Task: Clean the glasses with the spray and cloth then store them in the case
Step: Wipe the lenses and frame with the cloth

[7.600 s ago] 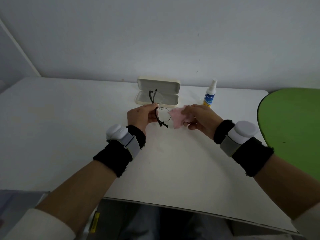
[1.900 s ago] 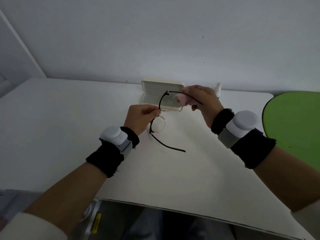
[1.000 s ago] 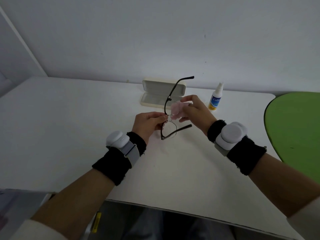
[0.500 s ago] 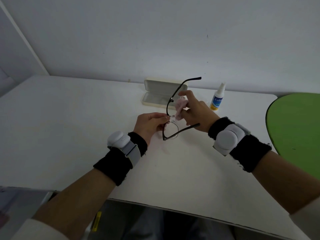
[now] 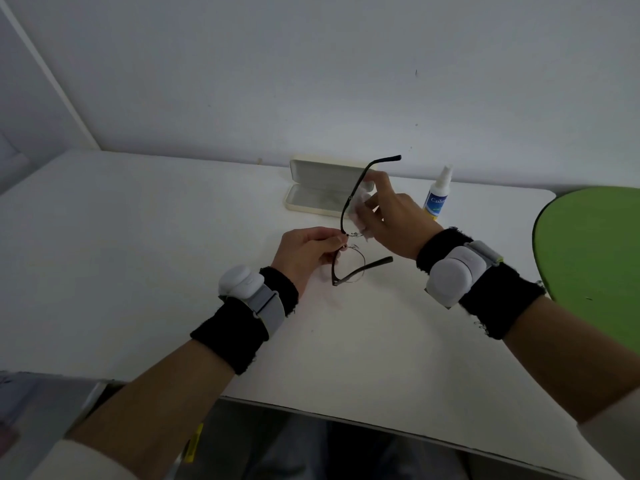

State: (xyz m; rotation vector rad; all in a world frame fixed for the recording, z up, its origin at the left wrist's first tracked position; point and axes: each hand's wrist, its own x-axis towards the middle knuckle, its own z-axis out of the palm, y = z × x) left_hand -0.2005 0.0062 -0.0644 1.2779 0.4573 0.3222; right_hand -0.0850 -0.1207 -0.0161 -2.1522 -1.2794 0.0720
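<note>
Black-framed glasses [image 5: 347, 268] hang in the air over the middle of the white table, turned on end with both temples unfolded. My left hand [image 5: 308, 252] pinches them at the bridge. My right hand [image 5: 393, 216] presses a pale pink cloth [image 5: 362, 211] against the upper lens. The cream case [image 5: 317, 188] lies open behind the hands, and nothing shows inside it. A small white spray bottle [image 5: 437, 195] with a blue and yellow label stands upright to the right of the case.
A green rounded surface [image 5: 595, 258] adjoins the table [image 5: 138, 254] on the right. A plain wall runs close behind the case and bottle. The table's near edge lies just below my forearms, with a dark gap beneath.
Since a second ago my right hand with the cloth has slid up along the upper lens. The left hand and the glasses have stayed almost where they were.
</note>
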